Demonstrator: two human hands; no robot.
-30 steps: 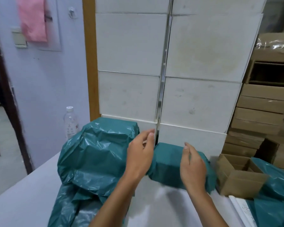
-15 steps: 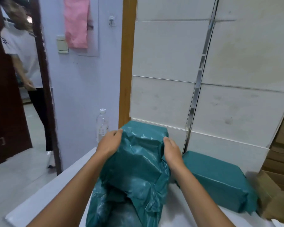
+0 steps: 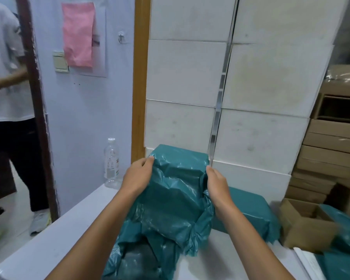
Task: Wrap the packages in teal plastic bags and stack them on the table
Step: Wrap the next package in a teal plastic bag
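white table (image 3: 65, 235): teal pkgs (image 3: 251, 211), cardboard box (image 3: 303, 225), bottle (image 3: 111, 164) prob. on it

far left: a clear plastic water bottle with a white cap (image 3: 111, 163) stands upright at the far left corner of the white tabletop (image 3: 55, 245), close to the pale lilac wall (image 3: 83, 118). a pink paper sheet (image 3: 78, 33) hangs on that wall, a beige wall switch (image 3: 60, 61) just left of its lower edge, a small metal hook (image 3: 121, 37) to its right. far right: brown flat cardboard boxes (image 3: 329, 150) stacked. near right: an open brown cardboard carton (image 3: 305, 225). a bystander in a white shirt and dark trousers (image 3: 4, 98) at the doorway.
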